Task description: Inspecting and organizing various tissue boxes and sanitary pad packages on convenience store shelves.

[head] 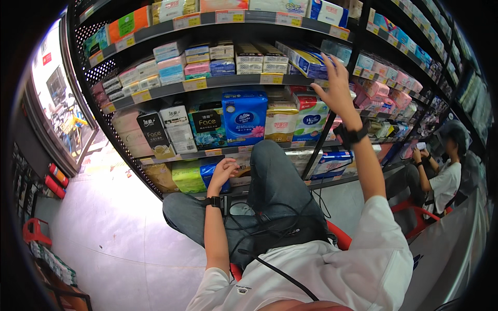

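My right hand point(336, 87) is raised to the middle shelf, fingers spread, at the right end of a long blue and yellow tissue pack point(305, 60). The pack lies askew on other blue packs; I cannot tell whether my fingertips touch it. Bundled white and black tissue packs point(249, 62) stand to its left. Low over my left thigh hovers my left hand point(223, 171), fingers loosely curled around nothing. Behind it on the bottom shelf are a blue pack point(213, 173) and a green pack point(188, 177). A large blue Vinda tissue pack point(245, 116) stands upright on the shelf above.
Price-tagged shelf edges point(272, 79) run across in front. Black cables point(268, 229) lie over my lap. At the right, another person point(443, 175) sits on a red chair point(414, 215). Fire extinguishers point(56, 182) stand by the doorway at the left, with a red stool point(37, 231) nearer.
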A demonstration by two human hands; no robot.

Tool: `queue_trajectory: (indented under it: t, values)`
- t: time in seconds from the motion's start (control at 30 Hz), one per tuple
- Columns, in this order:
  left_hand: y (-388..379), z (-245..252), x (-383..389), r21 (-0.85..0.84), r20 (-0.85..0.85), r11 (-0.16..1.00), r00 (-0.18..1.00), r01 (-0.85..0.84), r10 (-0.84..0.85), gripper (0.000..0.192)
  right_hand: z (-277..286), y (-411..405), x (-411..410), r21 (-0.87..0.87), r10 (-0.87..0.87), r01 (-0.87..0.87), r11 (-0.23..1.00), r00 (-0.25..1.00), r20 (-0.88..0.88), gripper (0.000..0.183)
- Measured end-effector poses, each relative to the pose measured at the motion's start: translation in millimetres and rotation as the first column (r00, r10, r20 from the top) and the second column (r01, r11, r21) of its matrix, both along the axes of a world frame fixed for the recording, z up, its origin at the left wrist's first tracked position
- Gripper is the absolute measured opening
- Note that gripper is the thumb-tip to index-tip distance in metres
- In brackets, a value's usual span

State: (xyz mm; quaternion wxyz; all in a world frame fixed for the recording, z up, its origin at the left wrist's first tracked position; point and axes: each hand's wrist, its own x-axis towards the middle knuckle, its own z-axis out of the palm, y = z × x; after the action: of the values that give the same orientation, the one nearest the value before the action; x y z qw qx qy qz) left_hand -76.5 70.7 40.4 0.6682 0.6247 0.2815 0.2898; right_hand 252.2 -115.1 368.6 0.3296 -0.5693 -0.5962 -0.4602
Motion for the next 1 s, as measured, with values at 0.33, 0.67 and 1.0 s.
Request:
queue_trajectory:
  t: [0.33, 0.67, 1.0]
  values:
    - [3.6, 4.9, 1.1, 0.018, -0.027, 1.0, 0.999, 0.024, -0.024, 0.027, 10.0, -5.6, 24.3, 0.682, 0.479, -0.686, 0.253, -0.524, -0.704, 0.039]
    - [-15.4, -1.7, 22.1, -0.1, 0.034, 0.995, 0.999, -0.002, 0.006, 0.03, -10.1, 106.7, 87.5, 0.407, 0.435, -0.581, 0.705, -0.1, -0.895, 0.025]
    - [-16.8, 7.2, 21.8, -0.12, -0.023, 0.993, 1.0, 0.008, -0.01, 0.031, 22.0, 93.0, 9.8, 0.228, 0.15, -0.14, 0.964, 0.988, -0.028, 0.034]
